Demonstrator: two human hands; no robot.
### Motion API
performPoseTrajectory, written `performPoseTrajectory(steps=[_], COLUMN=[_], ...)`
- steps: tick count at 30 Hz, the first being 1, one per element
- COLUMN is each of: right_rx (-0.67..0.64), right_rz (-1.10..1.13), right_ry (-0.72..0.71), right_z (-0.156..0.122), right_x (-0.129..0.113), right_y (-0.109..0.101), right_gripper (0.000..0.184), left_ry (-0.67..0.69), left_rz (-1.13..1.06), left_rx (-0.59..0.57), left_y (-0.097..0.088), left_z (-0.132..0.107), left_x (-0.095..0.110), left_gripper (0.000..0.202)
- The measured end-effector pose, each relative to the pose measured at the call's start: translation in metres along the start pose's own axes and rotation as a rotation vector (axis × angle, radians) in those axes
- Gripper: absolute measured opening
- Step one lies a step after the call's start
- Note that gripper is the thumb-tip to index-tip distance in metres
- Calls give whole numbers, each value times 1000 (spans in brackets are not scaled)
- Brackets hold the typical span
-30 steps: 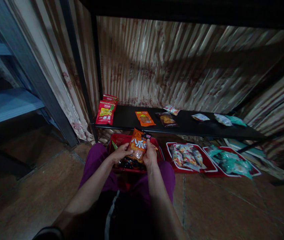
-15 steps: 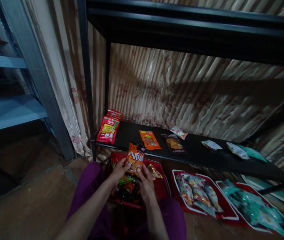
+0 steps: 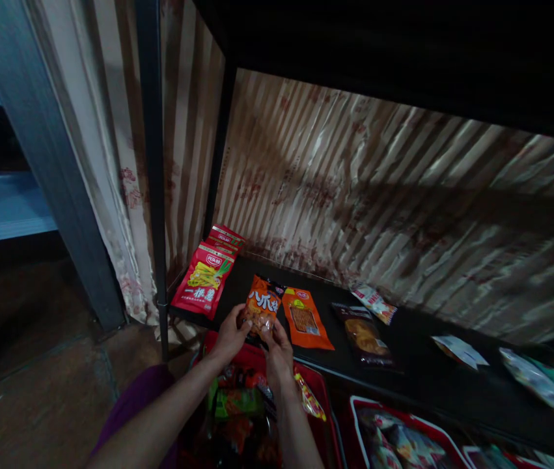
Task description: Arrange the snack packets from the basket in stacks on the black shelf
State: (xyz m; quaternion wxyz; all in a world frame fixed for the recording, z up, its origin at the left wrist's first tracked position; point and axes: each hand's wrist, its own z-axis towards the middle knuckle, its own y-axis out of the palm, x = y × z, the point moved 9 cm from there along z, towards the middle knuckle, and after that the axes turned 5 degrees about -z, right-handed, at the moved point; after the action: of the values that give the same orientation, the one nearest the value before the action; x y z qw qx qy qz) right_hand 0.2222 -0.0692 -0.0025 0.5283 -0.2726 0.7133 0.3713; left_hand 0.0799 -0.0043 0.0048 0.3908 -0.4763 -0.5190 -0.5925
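Note:
An orange and black snack bag with large white lettering is held at its lower corners, just over the front of the black shelf. My left hand grips the bag's left side, thumb on its front. My right hand pinches the lower right side. Left of the bag, red snack packets stand one behind another at the shelf's end. Close on its right lies a flat orange packet. Below my hands, a red basket holds several packets, one of them green.
Farther right on the shelf lie a dark brown bag, a white and red packet and several pale packets. Another red basket of bags stands below. A black shelf post rises at left, a striped curtain hangs behind.
Both hands have carried the orange and black snack bag forward, from above the basket to the shelf's front, between the red packets and the flat orange packet. My view has moved closer to the shelf.

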Motion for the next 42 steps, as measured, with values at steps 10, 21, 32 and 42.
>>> performPoseTrajectory(steps=[10,21,32,42], right_rx=[-55,-46,-35,90], right_rz=[-60,-4,-331,-1213], right_ry=[-43,-15,-222,-281], right_z=[128,201,230,202], right_x=[-14,3,17,-13], right_y=[44,83,86,98], right_gripper=[43,45,54,51], left_ry=[268,302,250,306], left_rz=[194,332,623,720], left_rx=[72,113,84,68], left_y=[18,22,23,25], left_z=[99,149,166,166], left_x=[9,-7,-25,-25], left_gripper=[52,60,60,59])
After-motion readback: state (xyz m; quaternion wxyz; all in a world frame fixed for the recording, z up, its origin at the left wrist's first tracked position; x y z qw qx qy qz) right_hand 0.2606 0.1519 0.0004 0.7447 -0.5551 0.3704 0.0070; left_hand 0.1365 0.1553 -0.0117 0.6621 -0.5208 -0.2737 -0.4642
